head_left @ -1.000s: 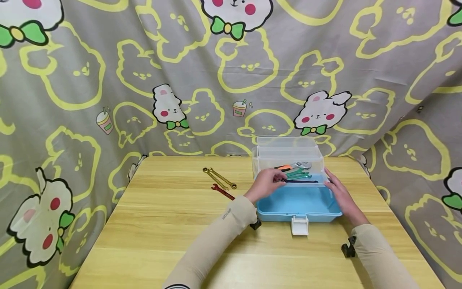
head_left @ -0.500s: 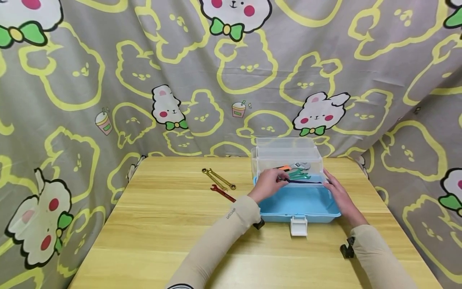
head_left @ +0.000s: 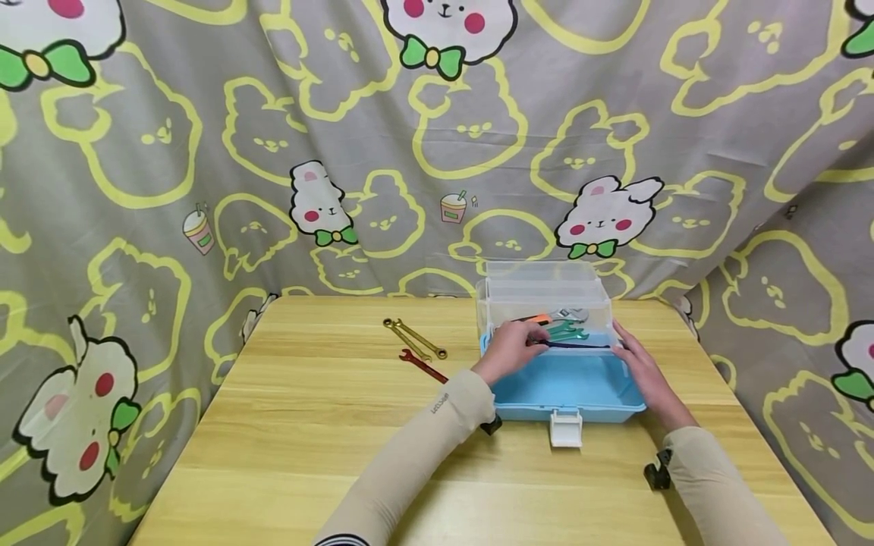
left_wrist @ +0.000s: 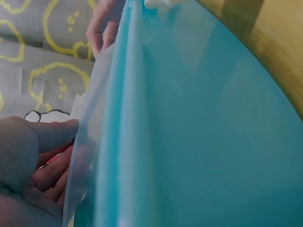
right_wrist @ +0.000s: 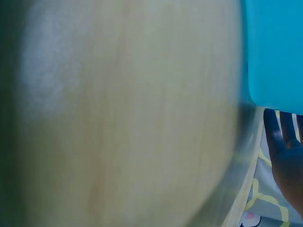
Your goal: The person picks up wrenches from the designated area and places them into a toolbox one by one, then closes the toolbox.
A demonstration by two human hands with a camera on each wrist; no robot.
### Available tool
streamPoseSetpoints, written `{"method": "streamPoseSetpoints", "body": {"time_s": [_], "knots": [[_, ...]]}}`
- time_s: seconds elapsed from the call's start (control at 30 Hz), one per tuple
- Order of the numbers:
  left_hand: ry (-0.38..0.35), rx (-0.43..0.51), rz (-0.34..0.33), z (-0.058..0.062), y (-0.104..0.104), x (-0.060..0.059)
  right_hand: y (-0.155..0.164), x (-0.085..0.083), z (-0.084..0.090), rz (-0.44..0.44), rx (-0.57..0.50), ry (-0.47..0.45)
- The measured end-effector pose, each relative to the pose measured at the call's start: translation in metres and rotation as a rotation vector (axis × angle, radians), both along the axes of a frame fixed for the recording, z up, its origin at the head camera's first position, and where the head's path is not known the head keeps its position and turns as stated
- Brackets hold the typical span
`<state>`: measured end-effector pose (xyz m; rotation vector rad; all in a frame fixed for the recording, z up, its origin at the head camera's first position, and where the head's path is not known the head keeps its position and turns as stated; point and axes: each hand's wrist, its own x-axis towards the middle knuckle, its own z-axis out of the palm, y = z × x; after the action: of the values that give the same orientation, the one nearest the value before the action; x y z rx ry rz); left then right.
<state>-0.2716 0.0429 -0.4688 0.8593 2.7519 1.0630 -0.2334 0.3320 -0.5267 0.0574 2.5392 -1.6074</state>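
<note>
A light blue plastic toolbox [head_left: 567,387] with a clear hinged lid [head_left: 542,292] standing open sits on the wooden table [head_left: 307,425], toward its far right part. The left hand [head_left: 508,350] is at the box's left rim, its fingers curled round one end of a thin dark wrench [head_left: 576,345] that lies across the box opening; in the left wrist view the fingers [left_wrist: 47,172] press against the clear plastic wall. The right hand [head_left: 642,371] rests along the box's right rim with fingers fairly straight, touching the wall. Inside the box, behind the dark wrench, lie green wrenches [head_left: 565,331], an orange-handled tool [head_left: 536,319] and a silver adjustable wrench [head_left: 572,312]. Left of the box, two brass-coloured wrenches [head_left: 413,338] and a red wrench [head_left: 422,365] lie on the table. A white latch [head_left: 565,428] hangs from the box's near wall.
</note>
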Motion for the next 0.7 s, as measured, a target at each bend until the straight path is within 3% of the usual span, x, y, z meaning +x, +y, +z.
{"method": "streamPoseSetpoints", "body": {"time_s": [0.4,0.7], "knots": [[-0.010,0.041,-0.043,-0.001,-0.007,0.001,0.000,-0.001,-0.002,-0.010,0.011,0.005],[-0.053,0.139,-0.050,0.004,-0.020,0.003,-0.001,0.002,0.002,-0.001,0.010,0.016]]}}
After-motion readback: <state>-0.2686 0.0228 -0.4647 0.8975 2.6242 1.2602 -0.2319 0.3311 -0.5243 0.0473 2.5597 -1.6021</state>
